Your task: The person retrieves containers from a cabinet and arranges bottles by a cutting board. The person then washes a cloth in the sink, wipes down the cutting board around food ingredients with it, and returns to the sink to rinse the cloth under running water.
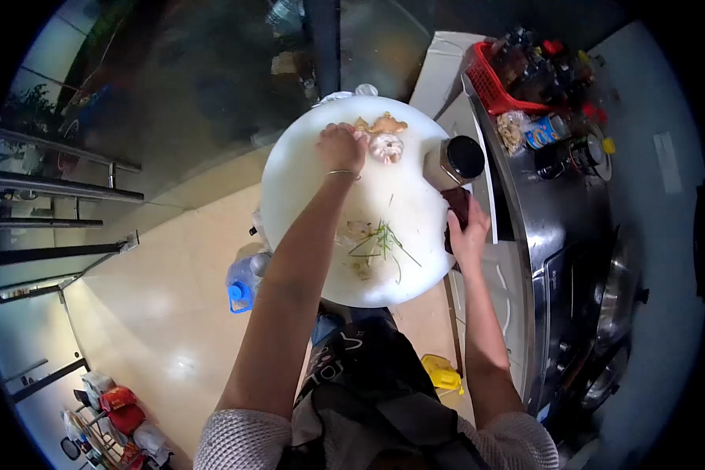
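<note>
My left hand (341,149) reaches to the far part of a round white board or tabletop (298,188). Its fingers are curled over what looks like a pale garlic bulb (361,136), mostly covered by them. Close beside it lies another whitish-pink garlic bulb (386,148), with pieces of ginger (385,123) behind. At the right rim my right hand (470,233) is closed on a dark red-brown object (457,205), whose kind I cannot make out. A jar with a black lid (465,157) stands just beyond it. Green stalk scraps (382,241) lie on the near part.
To the right runs a metal counter (536,188) with a red basket (493,82) of bottles, a blue can (544,131) and a stove (568,298). A blue-capped plastic jug (241,291) and a yellow container (442,372) stand below the round surface.
</note>
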`<state>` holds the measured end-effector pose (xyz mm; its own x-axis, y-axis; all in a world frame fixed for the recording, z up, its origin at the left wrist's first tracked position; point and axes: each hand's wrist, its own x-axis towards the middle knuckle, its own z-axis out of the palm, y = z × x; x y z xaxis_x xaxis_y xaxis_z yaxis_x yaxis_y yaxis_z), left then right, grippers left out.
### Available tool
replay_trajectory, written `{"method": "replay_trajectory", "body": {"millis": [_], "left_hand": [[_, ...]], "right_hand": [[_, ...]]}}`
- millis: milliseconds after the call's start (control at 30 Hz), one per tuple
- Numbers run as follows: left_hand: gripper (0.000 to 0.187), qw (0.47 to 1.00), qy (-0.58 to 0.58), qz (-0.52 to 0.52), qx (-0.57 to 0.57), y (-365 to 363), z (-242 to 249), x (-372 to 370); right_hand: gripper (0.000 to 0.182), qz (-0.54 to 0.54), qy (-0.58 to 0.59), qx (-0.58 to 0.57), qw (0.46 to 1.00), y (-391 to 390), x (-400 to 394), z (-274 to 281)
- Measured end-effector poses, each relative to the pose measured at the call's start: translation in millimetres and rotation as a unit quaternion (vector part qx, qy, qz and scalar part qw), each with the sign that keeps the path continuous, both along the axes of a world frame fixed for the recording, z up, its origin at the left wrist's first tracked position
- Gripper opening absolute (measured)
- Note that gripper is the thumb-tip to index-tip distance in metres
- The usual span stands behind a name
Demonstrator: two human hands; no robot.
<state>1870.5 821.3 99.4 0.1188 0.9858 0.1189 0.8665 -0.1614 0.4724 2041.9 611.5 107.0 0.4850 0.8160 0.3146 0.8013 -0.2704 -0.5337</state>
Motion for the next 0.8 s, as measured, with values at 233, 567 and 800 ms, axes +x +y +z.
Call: {"method": "replay_trajectory", "body": {"millis": [233,567,800], "left_hand": [[0.013,0.993,-0.025,-0.103,-0.051,-9.2,-6.4,-20.7],[0.011,0.957,-0.154,-0.246,0.015,-110.8,14.4,-97.2],[0.026,0.951,-0.221,-0.192,-0.096,-157.3,12.4,-131.3]], "right_hand": [[0.049,0.032,-0.04,0.003,0.999,12.9,-20.6,-12.1],[0.049,0.22,0.11,0.011,0.969,23.5,-96.3,8.4],[0.049,0.005,0.067,-0.007,0.998,-16.0,1.5,-0.3]]}}
